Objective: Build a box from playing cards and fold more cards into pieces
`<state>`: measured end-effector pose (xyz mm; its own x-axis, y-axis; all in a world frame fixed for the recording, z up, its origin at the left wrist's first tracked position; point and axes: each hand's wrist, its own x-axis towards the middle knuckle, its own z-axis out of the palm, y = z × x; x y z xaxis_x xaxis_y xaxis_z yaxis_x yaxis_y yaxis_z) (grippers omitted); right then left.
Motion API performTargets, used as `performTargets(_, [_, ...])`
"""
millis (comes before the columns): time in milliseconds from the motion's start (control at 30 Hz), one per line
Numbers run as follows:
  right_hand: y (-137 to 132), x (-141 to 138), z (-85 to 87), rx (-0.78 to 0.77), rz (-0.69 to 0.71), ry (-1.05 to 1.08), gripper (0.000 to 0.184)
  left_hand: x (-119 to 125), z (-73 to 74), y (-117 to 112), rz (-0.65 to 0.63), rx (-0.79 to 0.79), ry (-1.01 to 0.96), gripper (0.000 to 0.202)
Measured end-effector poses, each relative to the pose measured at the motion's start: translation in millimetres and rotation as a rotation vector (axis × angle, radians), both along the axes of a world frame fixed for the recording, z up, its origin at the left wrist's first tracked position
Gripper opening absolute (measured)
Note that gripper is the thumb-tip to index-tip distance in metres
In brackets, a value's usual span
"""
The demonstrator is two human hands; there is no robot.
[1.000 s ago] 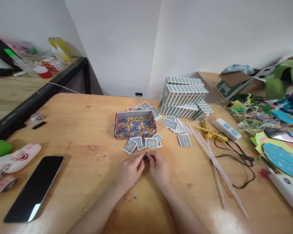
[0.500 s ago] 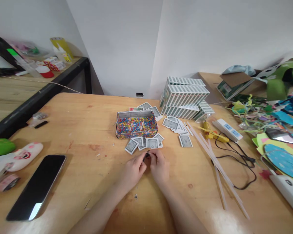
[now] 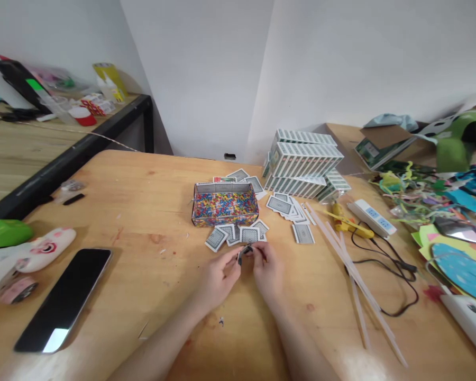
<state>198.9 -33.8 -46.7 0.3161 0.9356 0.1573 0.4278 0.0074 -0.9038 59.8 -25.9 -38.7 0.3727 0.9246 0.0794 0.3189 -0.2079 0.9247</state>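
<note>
My left hand [image 3: 219, 276] and my right hand [image 3: 268, 271] meet over the wooden table [image 3: 150, 222], fingers pinched together on a small folded playing card [image 3: 246, 252] held between them. Just beyond the fingertips lie a few face-down playing cards [image 3: 238, 234] in a short row. Behind those stands an open box [image 3: 225, 204] with colourful patterned walls made of cards.
More loose cards [image 3: 287, 207] and a stack of card packs [image 3: 303, 164] lie behind right. Glue sticks [image 3: 355, 275], a yellow glue gun [image 3: 347, 225], a power strip [image 3: 372, 217] and craft scraps fill the right. A black phone [image 3: 65, 299] and pink toy [image 3: 43, 248] lie left.
Both hands stay pinched together at the same spot; the small card between them has been raised and folded a little. The view has shifted slightly to the left.
</note>
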Motion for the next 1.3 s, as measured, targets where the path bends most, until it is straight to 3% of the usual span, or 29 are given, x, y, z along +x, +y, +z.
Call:
performTargets(133, [-1.9,-2.6,2.8,0.004,0.108,0.057,0.011,-1.4,0.8,5.1,0.171,0.022,-0.016,0.02])
performTargets(233, [-5.2,-7.7,7.1,-0.007,0.158,0.073,0.011,-4.3,0.8,8.4,0.222,0.077,0.012,0.017])
performTargets(367, [-6.3,-11.6,11.9,-0.058,0.206,0.134,0.015,-2.6,2.5,8.9,0.193,0.143,-0.019,0.016])
performTargets(567, [-6.0,-18.5,15.9,-0.187,0.305,0.376,0.018,-0.2,0.9,4.4,0.113,0.041,0.061,0.015])
performTargets(700, [-7.4,-25.6,18.2,-0.269,0.237,0.506,0.015,-1.1,-2.4,2.5,0.128,0.069,0.199,0.015])
performTargets(800, [-7.4,-28.7,19.5,-0.282,0.204,0.524,0.011,0.4,-0.8,3.2,0.16,0.064,0.191,0.015])
performTargets(1300, [-5.4,-22.9,15.0,-0.327,0.313,0.672,0.019,-0.7,0.7,10.3,0.202,0.02,0.11,0.016])
